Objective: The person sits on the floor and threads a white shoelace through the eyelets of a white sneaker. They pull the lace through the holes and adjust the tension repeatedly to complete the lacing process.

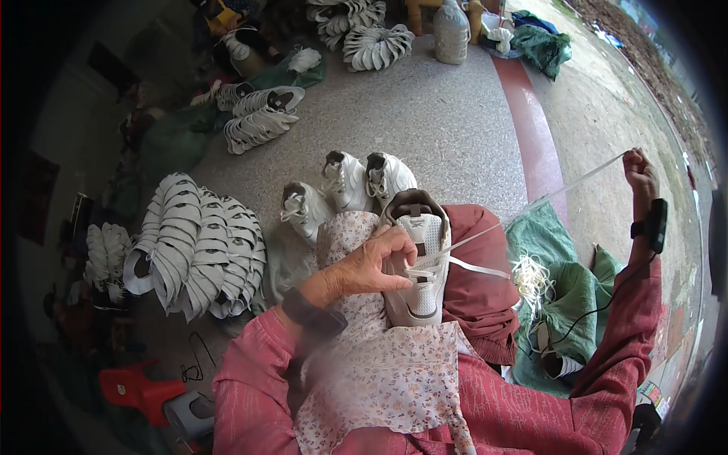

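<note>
A white sneaker [434, 236] with a brown lining rests on my lap, partly laced. My left hand [377, 263] grips it from the left side, thumb and fingers closed about the lacing area. Far out to the right, my right hand [642, 173] is raised and pinches the end of a white shoelace [584, 179], which runs taut from the shoe's eyelets. Another loose lace end [479, 268] lies to the shoe's right, over dark red cloth [485, 296]. A flowered apron [379, 379] covers my lap.
Three laced white sneakers [347, 182] stand just beyond my knees. Nested rows of white shoe uppers [201, 243] sit at the left. A bundle of white laces [532, 279] lies on green sacking [550, 239] at the right. Red plastic [136, 390] stands at lower left, a cloudy jug [450, 34] at the back.
</note>
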`<state>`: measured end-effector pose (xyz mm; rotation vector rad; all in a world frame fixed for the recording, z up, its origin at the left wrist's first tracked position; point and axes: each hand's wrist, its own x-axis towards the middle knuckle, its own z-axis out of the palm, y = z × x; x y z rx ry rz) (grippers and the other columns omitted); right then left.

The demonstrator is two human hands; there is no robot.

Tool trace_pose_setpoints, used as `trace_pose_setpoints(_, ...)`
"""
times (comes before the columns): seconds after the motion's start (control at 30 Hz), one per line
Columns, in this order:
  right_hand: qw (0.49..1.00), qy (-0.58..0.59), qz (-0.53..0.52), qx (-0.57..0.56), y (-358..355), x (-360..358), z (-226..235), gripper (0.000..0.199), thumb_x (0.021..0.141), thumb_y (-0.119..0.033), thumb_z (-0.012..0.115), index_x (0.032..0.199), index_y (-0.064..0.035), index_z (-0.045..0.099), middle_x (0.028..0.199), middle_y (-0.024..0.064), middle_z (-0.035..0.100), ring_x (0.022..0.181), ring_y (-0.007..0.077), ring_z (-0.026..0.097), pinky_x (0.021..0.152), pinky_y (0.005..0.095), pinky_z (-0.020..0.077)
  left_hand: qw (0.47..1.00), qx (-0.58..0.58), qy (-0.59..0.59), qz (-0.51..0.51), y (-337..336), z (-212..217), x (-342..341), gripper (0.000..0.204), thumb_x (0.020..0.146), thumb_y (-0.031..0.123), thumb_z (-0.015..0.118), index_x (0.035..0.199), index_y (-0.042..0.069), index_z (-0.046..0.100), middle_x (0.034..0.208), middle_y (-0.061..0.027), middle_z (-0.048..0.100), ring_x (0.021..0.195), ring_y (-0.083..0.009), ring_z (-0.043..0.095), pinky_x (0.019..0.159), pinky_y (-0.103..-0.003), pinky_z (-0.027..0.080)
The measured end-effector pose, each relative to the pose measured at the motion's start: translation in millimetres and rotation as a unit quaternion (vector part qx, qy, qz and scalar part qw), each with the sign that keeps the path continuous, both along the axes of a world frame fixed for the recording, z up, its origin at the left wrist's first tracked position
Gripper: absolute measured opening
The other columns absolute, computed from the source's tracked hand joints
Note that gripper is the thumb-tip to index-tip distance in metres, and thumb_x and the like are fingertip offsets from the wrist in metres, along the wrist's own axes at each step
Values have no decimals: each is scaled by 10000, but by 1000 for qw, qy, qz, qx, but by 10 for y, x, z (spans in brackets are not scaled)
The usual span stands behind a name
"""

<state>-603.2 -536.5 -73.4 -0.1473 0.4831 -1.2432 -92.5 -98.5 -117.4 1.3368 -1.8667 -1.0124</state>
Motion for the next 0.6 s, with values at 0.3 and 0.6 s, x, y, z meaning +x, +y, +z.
trace_pose_setpoints(0.3, 955, 118, 43, -267, 1187, 865, 649, 485, 1001, 25, 530, 1459, 71, 377, 1169, 131, 608, 987, 159, 613, 904, 261, 515, 974, -180, -64, 123, -147, 149, -112, 130, 885, 109, 727, 1005, 64, 705, 871, -62, 648, 727, -151, 597, 666, -317, 481)
trace_pose_setpoints(0.6, 844, 191, 58, -497, 2554, -175, 944, 477, 1034, -5, 467, 1480, 18, 302, 982, 38, 515, 815, 88, 477, 724, 197, 427, 933, -195, -299, -39, -442, 118, -606, 212, 706, 230, 813, 790, 69, 703, 886, -81, 566, 870, -245, 622, 742, -401, 507)
